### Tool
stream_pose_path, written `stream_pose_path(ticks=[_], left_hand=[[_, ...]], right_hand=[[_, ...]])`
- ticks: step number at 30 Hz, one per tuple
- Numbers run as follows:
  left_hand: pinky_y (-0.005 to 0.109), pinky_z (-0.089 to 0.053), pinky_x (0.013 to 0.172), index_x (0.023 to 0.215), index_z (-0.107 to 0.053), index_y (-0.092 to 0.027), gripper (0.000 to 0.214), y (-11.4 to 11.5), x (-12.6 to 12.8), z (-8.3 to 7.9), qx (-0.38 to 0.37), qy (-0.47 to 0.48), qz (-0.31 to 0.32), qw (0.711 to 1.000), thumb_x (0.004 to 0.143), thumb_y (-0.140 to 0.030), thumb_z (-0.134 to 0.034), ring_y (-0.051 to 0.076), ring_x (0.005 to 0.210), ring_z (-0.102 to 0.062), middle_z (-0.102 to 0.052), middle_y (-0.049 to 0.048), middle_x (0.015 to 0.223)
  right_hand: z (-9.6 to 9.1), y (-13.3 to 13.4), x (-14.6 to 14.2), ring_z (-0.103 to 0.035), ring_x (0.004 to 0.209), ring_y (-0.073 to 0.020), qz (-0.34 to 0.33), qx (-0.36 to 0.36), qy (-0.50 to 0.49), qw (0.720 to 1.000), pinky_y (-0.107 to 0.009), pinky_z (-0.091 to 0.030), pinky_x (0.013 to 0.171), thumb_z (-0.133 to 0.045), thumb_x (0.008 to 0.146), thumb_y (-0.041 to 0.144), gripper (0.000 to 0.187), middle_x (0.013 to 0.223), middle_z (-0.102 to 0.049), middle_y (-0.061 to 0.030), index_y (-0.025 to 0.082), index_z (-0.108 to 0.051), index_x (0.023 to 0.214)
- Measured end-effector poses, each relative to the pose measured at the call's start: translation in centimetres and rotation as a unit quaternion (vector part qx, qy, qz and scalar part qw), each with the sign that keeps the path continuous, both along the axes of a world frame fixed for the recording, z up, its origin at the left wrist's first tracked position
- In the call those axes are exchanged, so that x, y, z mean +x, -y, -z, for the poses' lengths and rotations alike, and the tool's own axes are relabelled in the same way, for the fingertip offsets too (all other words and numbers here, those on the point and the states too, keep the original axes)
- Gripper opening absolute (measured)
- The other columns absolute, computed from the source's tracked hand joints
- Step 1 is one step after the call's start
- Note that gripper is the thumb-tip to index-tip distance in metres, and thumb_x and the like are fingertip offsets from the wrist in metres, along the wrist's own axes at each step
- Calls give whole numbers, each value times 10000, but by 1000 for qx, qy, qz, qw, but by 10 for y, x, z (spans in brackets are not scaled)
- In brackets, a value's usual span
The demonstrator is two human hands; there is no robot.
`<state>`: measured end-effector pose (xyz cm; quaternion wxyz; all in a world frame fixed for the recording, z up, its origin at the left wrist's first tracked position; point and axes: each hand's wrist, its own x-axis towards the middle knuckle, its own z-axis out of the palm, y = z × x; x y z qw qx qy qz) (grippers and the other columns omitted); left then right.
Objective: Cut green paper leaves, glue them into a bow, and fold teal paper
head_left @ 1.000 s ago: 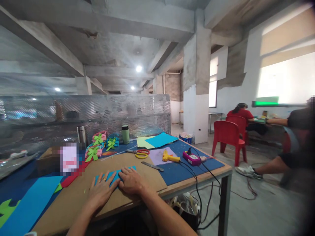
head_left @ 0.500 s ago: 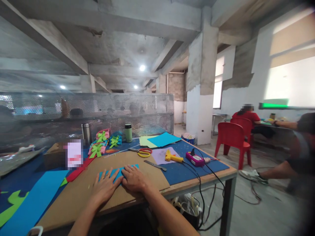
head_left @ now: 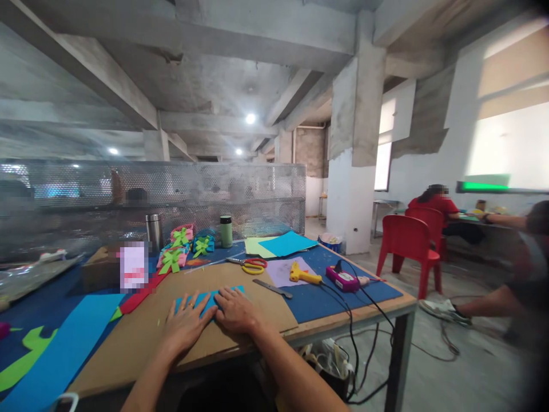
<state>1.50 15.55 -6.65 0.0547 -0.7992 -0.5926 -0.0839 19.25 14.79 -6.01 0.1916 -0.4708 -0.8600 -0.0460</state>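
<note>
Both my hands lie flat on a strip of bright blue foam or paper (head_left: 210,299), which rests on a brown cardboard sheet (head_left: 132,349). My left hand (head_left: 187,325) has its fingers spread over the left part of the strip. My right hand (head_left: 237,312) presses on its right part, fingers stretched out, thumb close to the left hand's thumb. Much of the strip is hidden under them. Beyond the right hand are yellow-and-red handled scissors (head_left: 255,266) and a flat grey metal tool (head_left: 273,288), perhaps a cutter or ruler.
A yellow glue gun (head_left: 305,274) lies on a lilac sheet (head_left: 281,276), its cord running past a purple box (head_left: 342,278). Blue sheets (head_left: 291,244), green-bowed pieces (head_left: 172,260), a steel flask (head_left: 154,232) and a green bottle (head_left: 226,233) stand farther back. People sit at right near red chairs (head_left: 403,246).
The view has turned very slightly left, so everything sits a little farther right. My hands stay flat on the blue strip with no clear movement.
</note>
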Motion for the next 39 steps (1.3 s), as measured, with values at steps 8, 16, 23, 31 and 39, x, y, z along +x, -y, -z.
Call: stream_pose_path(ticks=[8,16,23,31,39], left_hand=[[577,-180,1165,1495,-425,-295,677,0,1,0,7,21,-4,1000,948,-646,-239,380,1458,-286,-362,97,1575],[581,-174,1168,1506,-403,-292,649,0,2,-1,-13,21,-6,1000,957,-609,-261,380,1470,-251,-340,92,1586],[579,-178,1169,1498,-421,-293,656,-3,1,1,-6,25,-7,1000,953,-617,-253,379,1467,-261,-339,89,1586],[587,-173,1166,1498,-422,-292,665,3,1,-3,-4,34,3,999,958,-634,-239,385,1464,-267,-350,106,1581],[587,-165,1166,1499,-422,-284,680,3,1,-4,-7,44,3,999,954,-647,-238,386,1467,-259,-358,116,1578]], right_hand=[[1,0,0,-436,1390,-297,8,-6,-6,1000,-522,-338,1127,-460,973,328,422,1481,-500,-167,150,-549,1345],[-1,2,1,-445,1381,-297,4,-3,-2,1000,-503,-350,1125,-460,967,320,415,1456,-526,-165,144,-563,1328],[-2,3,0,-444,1381,-299,8,-7,-4,1000,-499,-340,1132,-458,962,320,442,1470,-513,-167,134,-548,1353],[-6,5,1,-411,1408,-290,8,-22,-7,1000,-499,-317,1150,-454,970,308,446,1497,-483,-171,131,-549,1367],[-6,2,1,-395,1420,-292,9,-35,-3,999,-494,-316,1154,-439,977,331,466,1512,-465,-166,135,-531,1389]])
